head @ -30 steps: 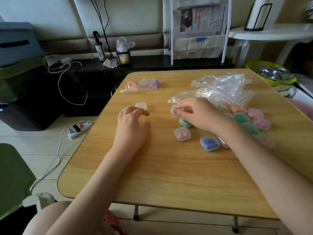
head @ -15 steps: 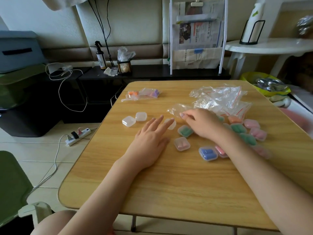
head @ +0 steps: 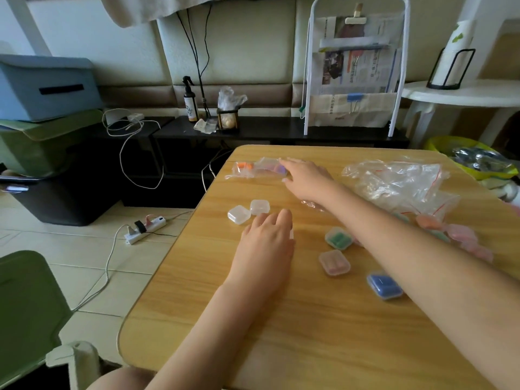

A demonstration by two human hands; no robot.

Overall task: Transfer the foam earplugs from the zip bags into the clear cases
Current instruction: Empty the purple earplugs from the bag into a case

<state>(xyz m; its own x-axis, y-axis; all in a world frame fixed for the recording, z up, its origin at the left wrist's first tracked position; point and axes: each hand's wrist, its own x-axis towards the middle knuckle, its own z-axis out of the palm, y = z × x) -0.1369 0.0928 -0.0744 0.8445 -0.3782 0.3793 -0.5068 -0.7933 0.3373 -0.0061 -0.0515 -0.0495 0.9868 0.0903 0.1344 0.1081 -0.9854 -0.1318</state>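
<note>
My right hand [head: 305, 178], fingers straight, touches the full zip bags [head: 257, 168] near the table's [head: 281, 347] far left edge. Left hand [head: 266, 240] lies palm down, fingers loosely bent, over something small; two empty cases [head: 247, 211] just beyond. Filled cases [head: 339, 238] right. Bare wood nearest me.

No text, label or number can be read anywhere. The newspapers [head: 356, 63] in the white rack [head: 399, 80] at the far side carry print and photos, but the letters are too small and blurred to make out. The spray bottle [head: 190, 104] on the far dark shelf [head: 281, 130] has a label with a plant drawing; its wording cannot be read.
</note>
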